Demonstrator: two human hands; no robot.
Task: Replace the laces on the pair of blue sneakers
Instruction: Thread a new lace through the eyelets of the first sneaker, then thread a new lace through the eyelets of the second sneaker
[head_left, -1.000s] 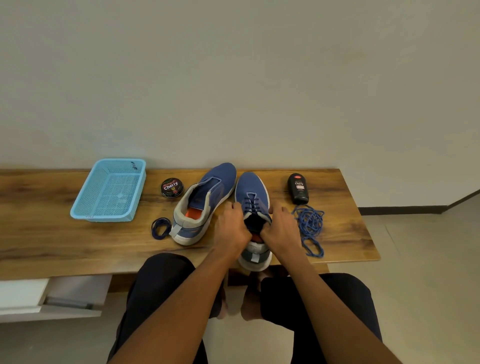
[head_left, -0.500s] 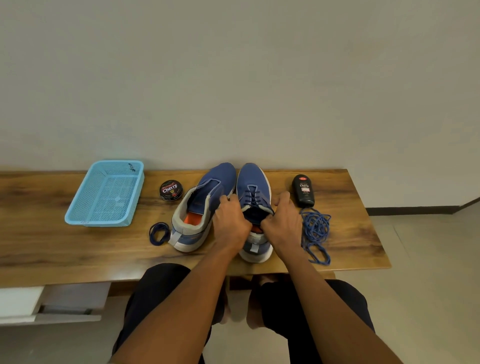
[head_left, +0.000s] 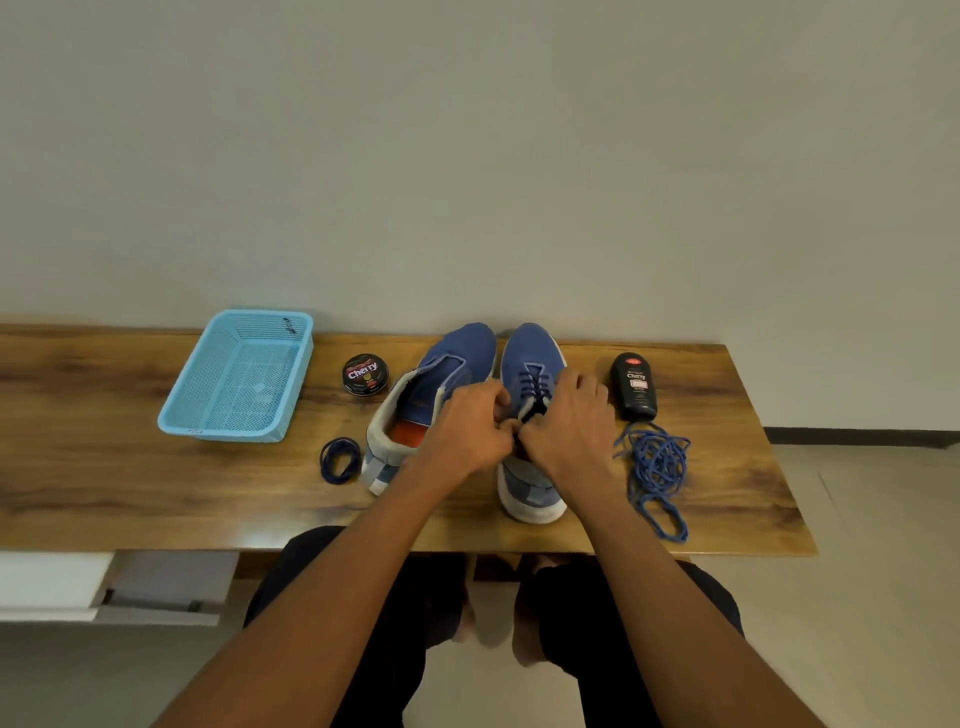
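left grip: my left hand (head_left: 470, 431) is curled, fingertips meeting the right hand over the tongue of the right sneaker; i read it as pinching the dark lace, though the lace end itself is hidden under the fingers.
right grip: my right hand (head_left: 569, 423) is curled over the same shoe's opening, fingers bent down onto the dark lace (head_left: 535, 382); the exact pinch is covered by the knuckles.
right sneaker: the blue right sneaker (head_left: 530, 364) stands upright on the surface, toe toward the wall, dark lace threaded across its upper eyelets, pale heel facing me.
left sneaker: the left sneaker (head_left: 431, 395) lies just beside it, touching or nearly so, toe angled to the wall, no lace visible, orange insole showing.
spare lace: a small dark coil of lace (head_left: 340, 460) sits just left of the left sneaker's heel.
old laces: a tangle of brighter blue laces (head_left: 657, 473) lies right of my right hand.
polish bottle: a black bottle (head_left: 634, 387) lies beyond the tangle.
polish tin: a round black tin (head_left: 365, 374) sits left of the left sneaker.
basket: a light blue basket (head_left: 239, 376) is further left.
surface: wooden surface (head_left: 104, 467) against a plain wall.
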